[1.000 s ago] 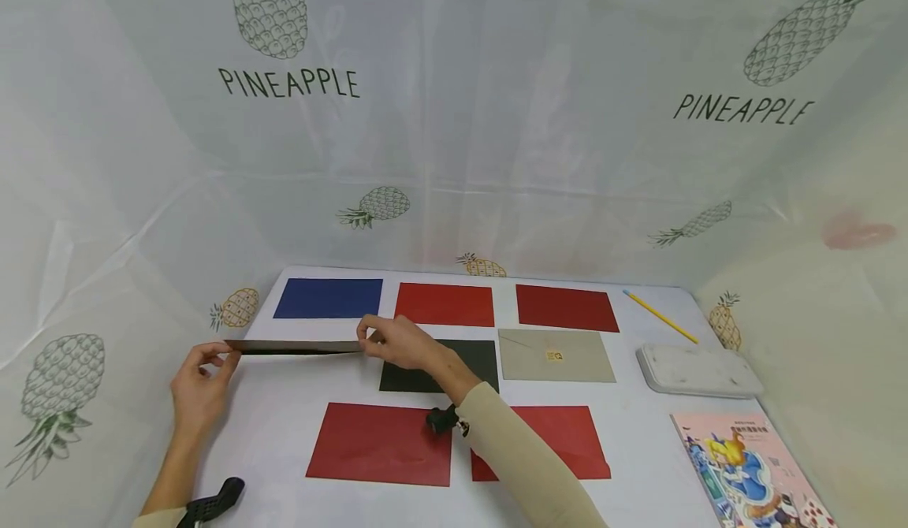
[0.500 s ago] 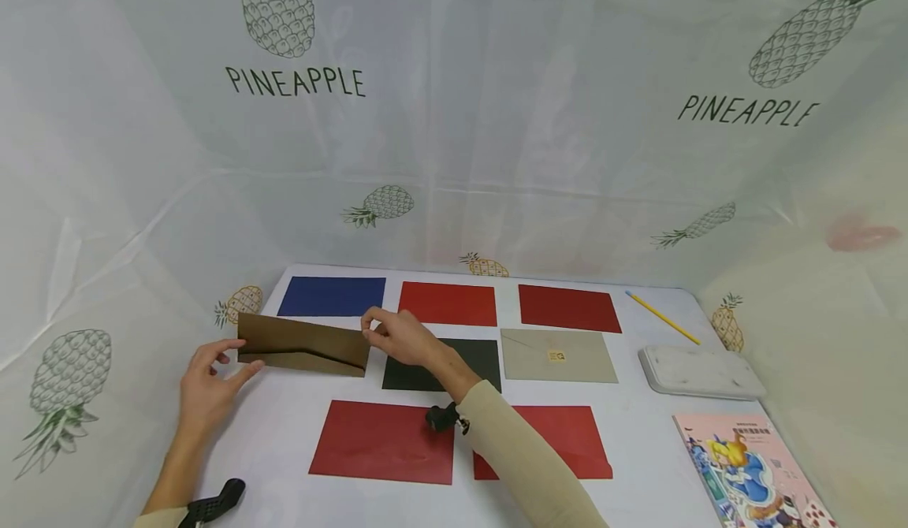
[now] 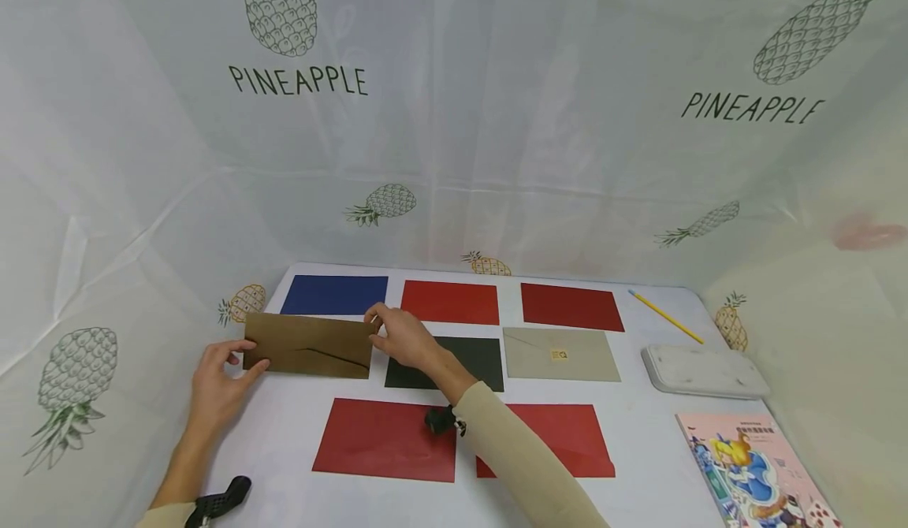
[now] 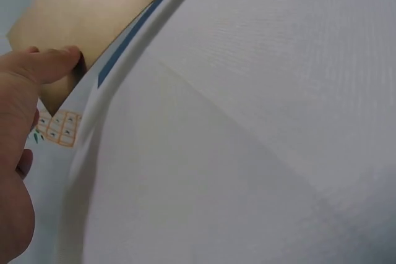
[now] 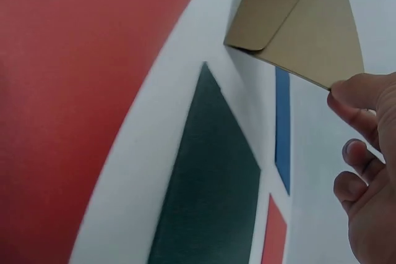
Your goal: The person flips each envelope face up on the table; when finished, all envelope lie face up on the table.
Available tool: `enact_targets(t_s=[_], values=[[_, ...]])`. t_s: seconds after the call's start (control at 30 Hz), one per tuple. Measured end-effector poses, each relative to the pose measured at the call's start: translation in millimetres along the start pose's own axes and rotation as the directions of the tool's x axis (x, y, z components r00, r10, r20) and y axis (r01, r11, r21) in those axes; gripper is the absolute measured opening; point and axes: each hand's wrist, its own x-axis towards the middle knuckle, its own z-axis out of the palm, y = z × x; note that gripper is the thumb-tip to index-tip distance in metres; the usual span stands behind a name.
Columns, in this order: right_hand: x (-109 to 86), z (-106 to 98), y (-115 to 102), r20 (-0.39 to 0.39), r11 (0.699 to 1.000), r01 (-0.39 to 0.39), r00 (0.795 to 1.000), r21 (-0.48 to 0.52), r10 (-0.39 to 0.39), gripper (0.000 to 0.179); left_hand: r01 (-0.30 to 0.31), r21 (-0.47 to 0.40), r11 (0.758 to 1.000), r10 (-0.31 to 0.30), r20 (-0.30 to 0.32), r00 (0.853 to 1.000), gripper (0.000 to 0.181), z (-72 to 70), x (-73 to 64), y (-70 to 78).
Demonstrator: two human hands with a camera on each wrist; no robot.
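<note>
A brown envelope (image 3: 307,337) is raised at the table's left, its flap side facing me. My left hand (image 3: 218,378) pinches its left edge; in the left wrist view one digit lies across the face of the brown envelope (image 4: 93,10). Thumb and forefinger of my right hand (image 3: 410,343) pinch its upper right corner, seen up close in the right wrist view, where the other fingers of the right hand (image 5: 371,153) curl in free of the paper. Under the right wrist lies a dark green envelope (image 3: 461,362), partly covered by the hand.
Behind lie a blue envelope (image 3: 336,295), a bright red one and a dark red envelope (image 3: 571,306). A beige envelope (image 3: 560,355) lies mid-table; nearer are two red envelopes. At right are a pencil (image 3: 665,317), a pale grey case (image 3: 702,371) and a picture book (image 3: 755,469).
Seen nearly edge-on as a thin strip at first, the brown envelope has tilted up to show its face. Its lower flap, standing away half a second ago, now lies flatter. Both hands keep their hold.
</note>
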Motion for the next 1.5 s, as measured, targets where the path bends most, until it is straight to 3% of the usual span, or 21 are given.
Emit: enact_targets(t_s=[0.1,0.2,0.33,0.43,0.7,0.83,1.07,1.5], values=[[1.2,3,3,0.003,1.000,-0.007,1.000,-0.022,0.007,0.031,-0.016,0.022,1.000,0.015,0.025,1.000,0.047,2.0,-1.1,-1.7],[2.7,6,8,0.015,0.999,-0.033,0.999,-0.025,0.033,0.031,-0.018,0.062,0.998,0.012,0.093,0.996,0.048,4.8,-3.4,-3.4],[5.3,10,15,0.043,0.996,-0.077,0.996,-0.046,0.079,0.031,0.005,0.131,0.991,-0.034,0.218,0.975,0.048,8.6,-7.6,-6.2],[8.4,14,18,0.058,0.992,-0.090,0.994,-0.087,0.095,0.031,0.027,0.157,0.987,-0.068,0.262,0.963,0.047,9.4,-9.6,-8.4],[16.0,21,20,0.083,0.980,-0.132,0.986,-0.150,0.146,0.032,-0.003,0.160,0.987,-0.046,0.299,0.953,0.043,4.9,-6.6,-8.4],[17.2,24,20,0.080,0.976,-0.105,0.989,-0.193,0.122,0.027,-0.013,0.132,0.991,-0.028,0.305,0.952,0.039,5.1,-6.2,-9.8],[17.4,29,20,0.073,0.951,-0.047,0.995,-0.307,0.073,0.020,0.016,0.116,0.993,-0.052,0.314,0.948,0.038,5.1,-7.9,-12.9],[16.4,28,21,0.089,0.966,-0.071,0.991,-0.248,0.096,0.022,0.007,0.104,0.995,-0.039,0.309,0.950,0.037,2.0,-6.6,-13.1]])
